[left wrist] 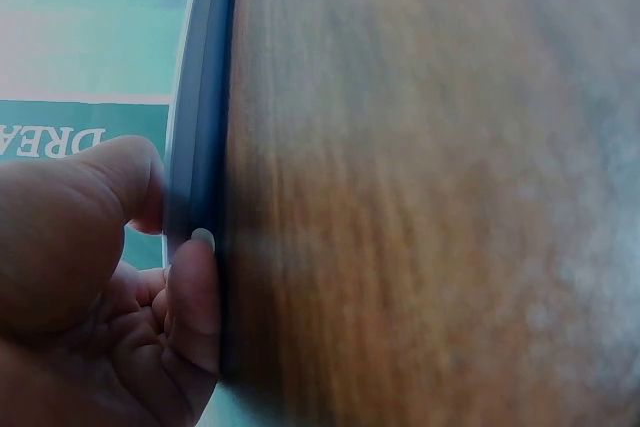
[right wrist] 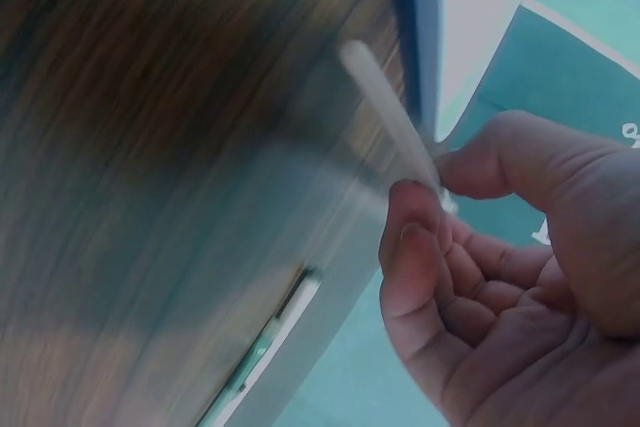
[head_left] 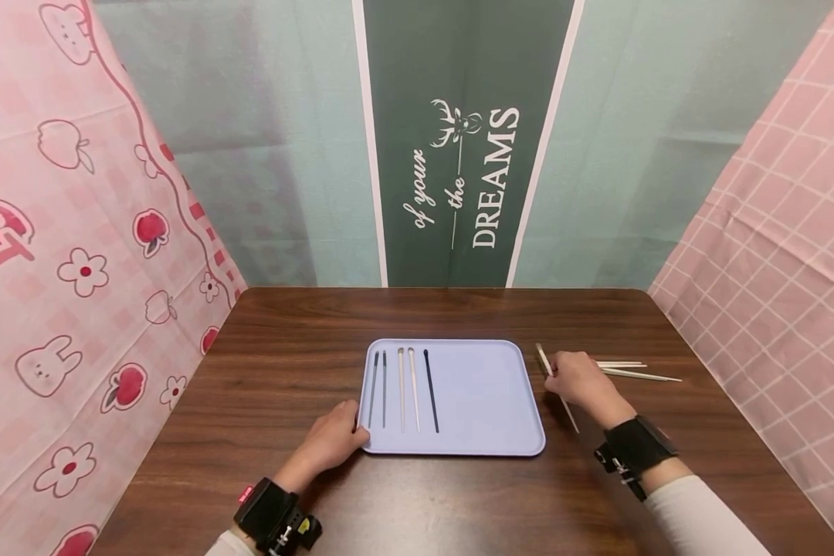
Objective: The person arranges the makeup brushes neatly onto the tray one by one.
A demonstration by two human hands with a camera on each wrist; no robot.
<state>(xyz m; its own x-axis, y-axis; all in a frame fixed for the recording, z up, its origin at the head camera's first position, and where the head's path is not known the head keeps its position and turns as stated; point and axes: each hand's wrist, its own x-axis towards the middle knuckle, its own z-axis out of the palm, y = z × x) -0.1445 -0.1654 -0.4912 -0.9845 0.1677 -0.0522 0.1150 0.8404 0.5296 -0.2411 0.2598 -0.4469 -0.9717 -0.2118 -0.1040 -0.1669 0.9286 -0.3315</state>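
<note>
In the head view, my right hand (head_left: 582,380) pinches a pale chopstick (head_left: 542,358) between thumb and fingertips, just beyond the tray's right edge. The chopstick slants, and its blunt end (right wrist: 375,82) sticks out past the fingers in the right wrist view. My left hand (head_left: 333,436) grips the near left corner of a lavender tray (head_left: 486,401), thumb and fingers about the rim. On the tray's left half, slim chopsticks lie side by side: two grey ones (head_left: 374,390), two cream ones (head_left: 413,390) and a single dark one (head_left: 432,390).
More pale chopsticks (head_left: 642,374) lie on the brown wooden table (head_left: 306,324), to the right of my right hand and partly hidden by it. Cloth hangs on three sides: a green printed sheet (head_left: 445,62) behind, pink sheets (head_left: 792,193) left and right.
</note>
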